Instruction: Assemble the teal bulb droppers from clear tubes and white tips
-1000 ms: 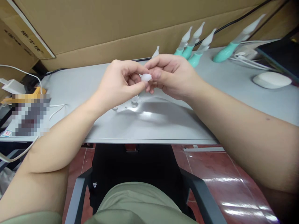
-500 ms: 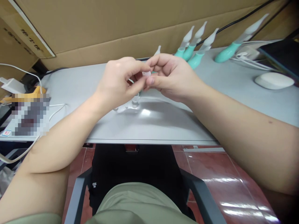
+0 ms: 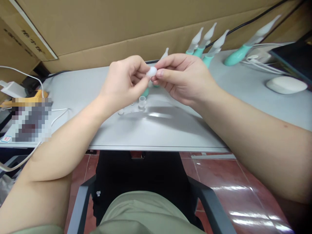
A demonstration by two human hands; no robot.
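Observation:
Between the fingertips of both hands, above the desk, is a small white rounded piece (image 3: 152,71), perhaps soft plastic. My left hand (image 3: 124,83) pinches it from the left with thumb and forefinger. From the right, my right hand (image 3: 185,78) has its thumb and fingertips closed on its other side. Below the left hand stands a small clear plastic cup-like part (image 3: 142,102), with a small clear round part (image 3: 121,111) nearby. A green bulb part (image 3: 145,92) shows just under the left fingers. A white pointed tip (image 3: 165,53) rises behind the right hand, its lower part mostly hidden.
Several green bulb aspirators (image 3: 200,50) with white tips stand at the back; another aspirator (image 3: 237,55) leans farther right. A white mouse-shaped object (image 3: 286,85) and a dark device (image 3: 294,58) lie at right. Cables, a white charger (image 3: 14,89) and a cardboard wall (image 3: 109,29) border the desk.
The white piece has turned and risen slightly, showing a rounded side. My fingers have shifted around it, and the right hand has drawn back a little. The clear cup-like part is more visible.

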